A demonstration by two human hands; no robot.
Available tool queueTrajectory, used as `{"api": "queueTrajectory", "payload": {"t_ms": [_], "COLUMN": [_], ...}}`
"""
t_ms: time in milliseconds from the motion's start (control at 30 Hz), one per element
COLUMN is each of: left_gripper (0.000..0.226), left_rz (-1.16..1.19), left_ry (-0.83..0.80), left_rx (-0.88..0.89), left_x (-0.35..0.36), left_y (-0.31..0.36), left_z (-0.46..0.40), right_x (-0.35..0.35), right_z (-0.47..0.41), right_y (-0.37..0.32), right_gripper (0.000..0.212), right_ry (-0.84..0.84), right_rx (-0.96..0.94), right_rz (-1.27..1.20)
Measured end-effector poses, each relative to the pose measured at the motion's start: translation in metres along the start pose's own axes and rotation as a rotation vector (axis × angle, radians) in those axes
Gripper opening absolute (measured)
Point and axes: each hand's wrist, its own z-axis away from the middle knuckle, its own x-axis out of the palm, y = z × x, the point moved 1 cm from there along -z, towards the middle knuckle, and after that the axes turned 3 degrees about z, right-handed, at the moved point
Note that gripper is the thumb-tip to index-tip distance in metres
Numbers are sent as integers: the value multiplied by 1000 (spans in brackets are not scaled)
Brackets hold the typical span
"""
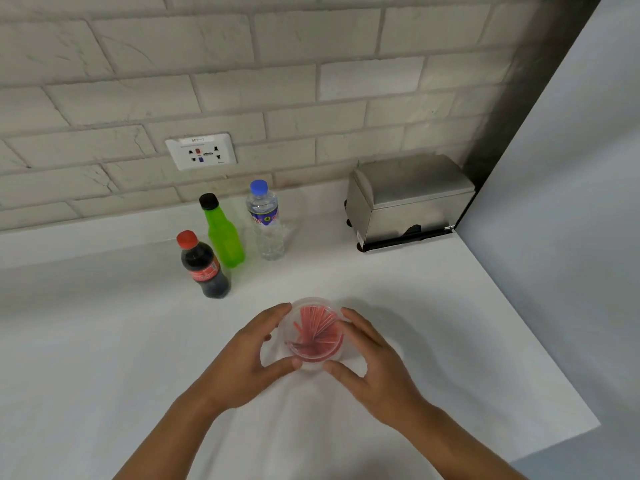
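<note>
Both hands (242,355) (374,358) grip cup (313,336) (socket (201,151): "BPP-1").

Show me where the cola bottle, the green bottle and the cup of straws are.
cola bottle (205,270): head view, on its red label.
green bottle (224,239): head view, middle of its body.
cup of straws (311,300): head view, on its far rim.

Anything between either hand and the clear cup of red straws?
Nothing visible. The left hand and right hand hold the clear round plastic cup of red straws from both sides. The red-capped dark cola bottle stands apart behind it.
</note>
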Motion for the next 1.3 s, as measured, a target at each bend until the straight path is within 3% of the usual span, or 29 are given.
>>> {"api": "queueTrajectory", "payload": {"t_ms": [367, 633, 867, 1300], "left_gripper": [82, 60, 65, 67], "left_rz": [-17, 21, 0, -67], "left_ry": [-2, 111, 155, 120], "left_rx": [-10, -29, -142, -309], "left_x": [7, 2, -6, -13], "left_y": [0, 6, 9, 20], "left_z": [-64, -142, -190, -230], "right_x": [-18, -38, -52, -55], "right_z": [-53, -125, -173, -207], "right_y": [16, 32, 31, 31], "right_gripper": [68, 58, 51, 47], "right_ry": [55, 126, 179, 116], "right_rx": [32, 20, 13, 37], "right_rz": [-5, -122, -94, -5]}}
